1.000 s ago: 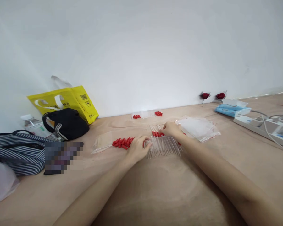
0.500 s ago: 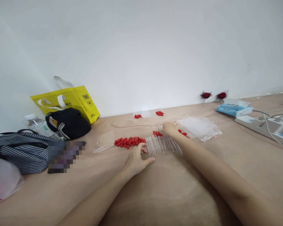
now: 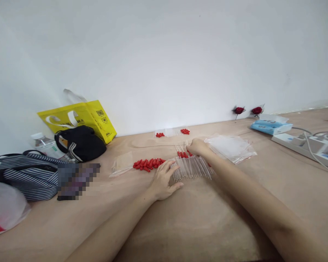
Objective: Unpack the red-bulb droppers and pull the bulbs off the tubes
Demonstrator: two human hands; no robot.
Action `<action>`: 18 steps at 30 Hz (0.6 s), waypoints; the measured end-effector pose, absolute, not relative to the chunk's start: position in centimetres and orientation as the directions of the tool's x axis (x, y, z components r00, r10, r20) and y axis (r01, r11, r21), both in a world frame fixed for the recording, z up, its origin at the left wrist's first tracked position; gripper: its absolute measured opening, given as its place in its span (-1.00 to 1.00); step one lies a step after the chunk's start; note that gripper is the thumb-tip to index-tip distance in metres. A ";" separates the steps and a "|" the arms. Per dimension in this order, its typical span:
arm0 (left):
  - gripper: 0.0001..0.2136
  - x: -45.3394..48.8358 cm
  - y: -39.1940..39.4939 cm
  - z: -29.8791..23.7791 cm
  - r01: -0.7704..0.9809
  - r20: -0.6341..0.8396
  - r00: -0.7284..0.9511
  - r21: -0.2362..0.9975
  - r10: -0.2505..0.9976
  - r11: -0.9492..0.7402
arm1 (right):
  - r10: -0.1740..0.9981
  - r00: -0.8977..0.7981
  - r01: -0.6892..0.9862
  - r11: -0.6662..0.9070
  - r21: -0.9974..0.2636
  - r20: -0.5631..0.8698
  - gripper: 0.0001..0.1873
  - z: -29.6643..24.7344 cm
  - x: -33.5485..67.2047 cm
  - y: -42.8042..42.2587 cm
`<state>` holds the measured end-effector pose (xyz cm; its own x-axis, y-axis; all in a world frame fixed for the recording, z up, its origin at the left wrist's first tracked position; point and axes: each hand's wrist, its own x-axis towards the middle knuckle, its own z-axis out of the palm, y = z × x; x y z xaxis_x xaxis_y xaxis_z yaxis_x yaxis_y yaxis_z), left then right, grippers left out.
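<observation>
A row of thin clear tubes (image 3: 192, 168) lies on the wooden table (image 3: 196, 218), some with red caps at their far ends. My left hand (image 3: 164, 180) rests open on the table, fingers spread, its fingertips touching the row's left edge. A pile of loose red caps (image 3: 149, 163) lies just beyond this hand. My right hand (image 3: 198, 147) is curled at the far end of the tubes, fingers pinched near the capped tips; what it pinches is too small to make out.
Clear plastic bags (image 3: 231, 147) lie right of the tubes, another small bag (image 3: 122, 163) left of the caps. A yellow bag (image 3: 80, 116), black bag (image 3: 80, 143) and striped bag (image 3: 24, 174) crowd the left. Power strips (image 3: 306, 145) and a blue box (image 3: 270, 126) sit right.
My left hand drew back from the tubes toward me, then opened and spread against the row's left edge. The right hand stayed at the far end of the tubes.
</observation>
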<state>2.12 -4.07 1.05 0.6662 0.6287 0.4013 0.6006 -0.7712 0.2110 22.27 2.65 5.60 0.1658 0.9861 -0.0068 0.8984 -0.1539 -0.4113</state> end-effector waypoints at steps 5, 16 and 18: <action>-0.46 2.0 -4.1 1.0 0.607 0.469 0.598 0.264 0.650 -0.750 | 0.990 0.020 0.870 0.053 -0.490 0.142 -0.71 5.4 24.7 -1.2; -0.53 2.5 -5.1 0.9 0.693 0.707 0.455 0.100 0.541 -0.714 | 0.672 -0.356 0.693 0.656 -0.299 0.649 -0.84 -0.6 25.6 -8.3; -0.70 2.8 -5.7 1.1 0.667 0.707 0.510 0.036 0.491 -0.745 | 0.637 -0.391 0.689 0.681 -0.247 0.664 -0.83 -0.9 24.9 -8.4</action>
